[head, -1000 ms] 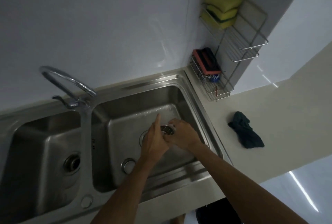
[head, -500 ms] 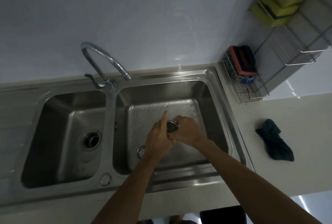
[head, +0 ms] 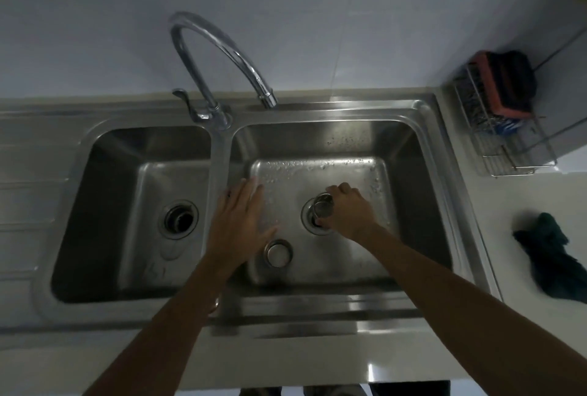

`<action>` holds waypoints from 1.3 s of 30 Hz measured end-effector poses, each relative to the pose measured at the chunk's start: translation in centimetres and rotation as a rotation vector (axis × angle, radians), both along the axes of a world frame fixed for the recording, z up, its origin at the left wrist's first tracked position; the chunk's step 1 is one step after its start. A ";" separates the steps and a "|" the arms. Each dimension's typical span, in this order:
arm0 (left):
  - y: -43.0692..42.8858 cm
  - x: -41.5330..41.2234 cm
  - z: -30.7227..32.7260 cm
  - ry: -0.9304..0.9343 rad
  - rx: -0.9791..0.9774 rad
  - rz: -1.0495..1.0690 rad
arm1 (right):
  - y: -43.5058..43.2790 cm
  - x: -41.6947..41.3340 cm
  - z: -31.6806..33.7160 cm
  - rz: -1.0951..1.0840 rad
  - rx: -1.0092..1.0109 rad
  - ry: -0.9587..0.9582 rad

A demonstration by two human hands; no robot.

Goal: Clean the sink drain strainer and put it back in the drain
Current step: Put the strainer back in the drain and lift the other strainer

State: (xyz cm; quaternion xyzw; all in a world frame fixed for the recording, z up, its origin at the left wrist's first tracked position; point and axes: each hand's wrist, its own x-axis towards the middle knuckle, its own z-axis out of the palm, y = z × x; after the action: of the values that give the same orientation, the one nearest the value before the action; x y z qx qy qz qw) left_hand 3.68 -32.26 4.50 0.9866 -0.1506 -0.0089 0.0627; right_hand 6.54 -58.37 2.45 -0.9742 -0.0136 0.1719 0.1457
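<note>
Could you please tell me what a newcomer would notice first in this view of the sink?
The eye goes first to the right hand, which holds the metal drain strainer at the drain opening of the right basin. Next comes the left hand, spread flat and holding nothing over that basin's left side. A dark green cloth lies crumpled on the counter to the right.

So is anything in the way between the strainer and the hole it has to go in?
Nothing I can see. The right hand holds the strainer right at the drain hole of the right basin. The left hand and a small round plug are off to one side, not between them.
</note>
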 end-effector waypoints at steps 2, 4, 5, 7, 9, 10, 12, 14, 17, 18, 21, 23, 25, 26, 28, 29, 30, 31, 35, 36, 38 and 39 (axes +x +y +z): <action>2.1 0.5 -0.8 0.012 0.049 -0.016 | 0.7 -0.3 -2.5 0.040 -0.049 -0.007; 3.5 0.6 -1.8 0.050 0.053 -0.012 | 1.2 -0.5 -4.7 0.052 -0.088 -0.007; 3.8 0.4 -2.2 0.067 0.045 -0.009 | 1.4 -0.5 -5.7 0.050 -0.104 -0.005; 3.9 -0.1 -3.1 0.061 0.052 -0.011 | 1.6 -0.3 -7.3 0.047 -0.126 -0.012; 3.9 -0.3 -3.6 0.034 0.039 -0.006 | 1.7 -0.1 -8.5 0.040 -0.130 -0.020; 3.9 -0.3 -3.8 0.017 0.024 -0.001 | 1.7 0.1 -9.0 0.035 -0.135 -0.019; 3.9 -0.3 -4.0 -0.010 0.022 -0.005 | 1.5 0.2 -9.8 0.025 -0.145 -0.006; 4.0 -0.3 -4.1 -0.040 0.023 -0.011 | 1.5 0.2 -10.5 0.013 -0.148 0.012; 4.0 -0.4 -4.4 -0.073 0.008 -0.010 | 1.5 0.2 -11.5 -0.006 -0.105 0.034; 4.0 -0.3 -4.4 -0.079 0.005 -0.009 | 1.5 0.2 -11.6 -0.019 -0.087 0.036; 4.1 -0.2 -4.4 -0.070 0.013 -0.013 | 1.7 0.0 -12.0 -0.065 -0.046 0.055; 4.2 -0.3 -4.5 -0.073 0.011 -0.016 | 1.9 -0.1 -12.1 -0.089 -0.038 0.061; 4.2 -0.2 -4.6 -0.081 0.006 -0.018 | 1.9 -0.2 -12.0 -0.101 -0.040 0.076; 4.2 -0.2 -4.6 -0.087 0.001 -0.019 | 1.9 -0.3 -12.0 -0.098 -0.043 0.084; 4.2 -0.2 -4.6 -0.097 -0.003 -0.021 | 2.1 -0.7 -11.8 -0.078 -0.048 0.091; 4.2 -0.2 -4.6 -0.100 -0.003 -0.024 | 2.3 -1.0 -11.6 -0.065 -0.041 0.079; 4.2 -0.2 -4.6 -0.104 -0.005 -0.028 | 2.5 -1.2 -11.4 -0.045 -0.022 0.059; 4.2 -0.2 -4.6 -0.109 -0.009 -0.031 | 2.8 -1.4 -11.1 0.000 0.013 0.044; 4.1 -0.2 -4.4 -0.098 -0.015 -0.027 | 4.0 -2.3 -9.9 0.329 0.185 0.036; 4.0 -0.2 -4.3 -0.087 -0.010 -0.024 | 4.4 -2.6 -9.7 0.381 0.191 0.027; 4.0 -0.2 -4.0 -0.073 0.001 -0.017 | 5.3 -3.2 -9.5 0.461 0.165 0.018; 3.9 -0.2 -4.0 -0.072 0.005 -0.014 | 5.7 -3.5 -9.5 0.501 0.146 0.020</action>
State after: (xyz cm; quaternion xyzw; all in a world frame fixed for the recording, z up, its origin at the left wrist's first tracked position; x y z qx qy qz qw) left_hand 3.46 -28.33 0.51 0.9854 -0.1594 0.0256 0.0548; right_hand 3.06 -52.62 -7.08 -0.9256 -0.2653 0.2107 0.1686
